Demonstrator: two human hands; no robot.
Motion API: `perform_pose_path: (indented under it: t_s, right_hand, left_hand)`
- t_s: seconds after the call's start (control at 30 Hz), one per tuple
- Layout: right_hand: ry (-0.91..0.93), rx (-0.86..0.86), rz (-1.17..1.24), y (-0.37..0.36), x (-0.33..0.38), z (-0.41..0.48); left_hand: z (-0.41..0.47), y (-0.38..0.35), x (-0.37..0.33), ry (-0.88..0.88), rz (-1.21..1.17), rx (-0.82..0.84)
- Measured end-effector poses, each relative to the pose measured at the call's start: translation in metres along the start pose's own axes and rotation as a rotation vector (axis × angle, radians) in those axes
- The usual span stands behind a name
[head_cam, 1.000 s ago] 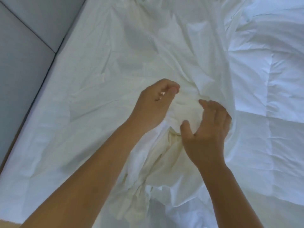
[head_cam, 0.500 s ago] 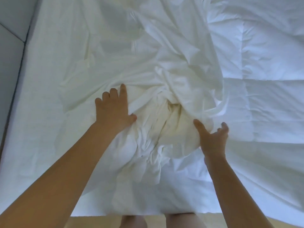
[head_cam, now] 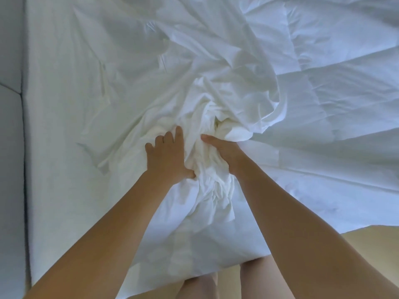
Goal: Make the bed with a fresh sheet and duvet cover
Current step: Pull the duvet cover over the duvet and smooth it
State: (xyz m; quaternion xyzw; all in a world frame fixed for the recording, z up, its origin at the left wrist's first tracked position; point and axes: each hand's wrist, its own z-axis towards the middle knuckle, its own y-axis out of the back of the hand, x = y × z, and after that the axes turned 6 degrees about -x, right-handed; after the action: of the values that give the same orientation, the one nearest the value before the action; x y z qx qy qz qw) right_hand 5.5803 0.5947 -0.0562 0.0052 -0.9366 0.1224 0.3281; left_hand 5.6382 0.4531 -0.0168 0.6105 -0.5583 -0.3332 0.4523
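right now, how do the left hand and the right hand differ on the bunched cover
The left hand lies flat on top of the bunched cover, fingers straight and spread; the right hand wraps the bunch from the side. The left hand's fingers all show; the right hand's are buried in folds, only its thumb showing. Both touch the same bunch, side by side.

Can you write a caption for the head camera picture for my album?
The left hand presses and right hand grips the bunched white cover on the bed, beside the duvet.
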Motion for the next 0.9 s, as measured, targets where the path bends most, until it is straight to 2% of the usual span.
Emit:
perform_pose_path:
  t_s: [0.13,0.2,0.3,0.37,0.43,0.53,0.6,0.67,0.8,0.9]
  right_hand:
    - [-0.172,0.199,-0.152,-0.008,-0.004,-0.007]
    - [-0.219,0.243,-0.197,-0.012,-0.006,-0.009]
    - [-0.219,0.207,-0.171,-0.012,-0.01,-0.008]
    - [-0.197,0.117,-0.112,-0.007,-0.015,-0.01]
    - [-0.176,0.016,-0.066,0.001,-0.022,-0.012]
    - [-0.157,-0.042,-0.045,0.008,-0.026,-0.013]
    - [-0.148,-0.042,-0.079,0.006,-0.025,-0.014]
    - [-0.147,-0.038,-0.091,0.001,-0.026,-0.015]
    - [-0.123,-0.057,-0.132,-0.009,-0.024,-0.017]
    - [-0.123,-0.049,-0.069,-0.012,-0.023,-0.019]
  left_hand:
    - [-0.002,-0.02,0.021,-0.063,-0.063,-0.049]
    - [-0.003,-0.025,0.032,-0.082,-0.146,-0.086]
    - [-0.005,-0.023,0.044,-0.095,-0.259,-0.096]
    - [-0.01,-0.016,0.05,-0.058,-0.346,-0.106]
    - [-0.021,-0.013,0.058,0.043,-0.454,-0.156]
    - [-0.049,-0.027,0.07,0.379,-0.698,-0.204]
    - [-0.07,-0.043,0.069,0.64,-0.94,-0.127]
    - [-0.079,-0.056,0.058,0.761,-1.156,-0.024]
    - [-0.06,-0.053,0.035,0.659,-1.278,0.026]
    - [-0.046,-0.039,0.035,0.575,-1.175,-0.025]
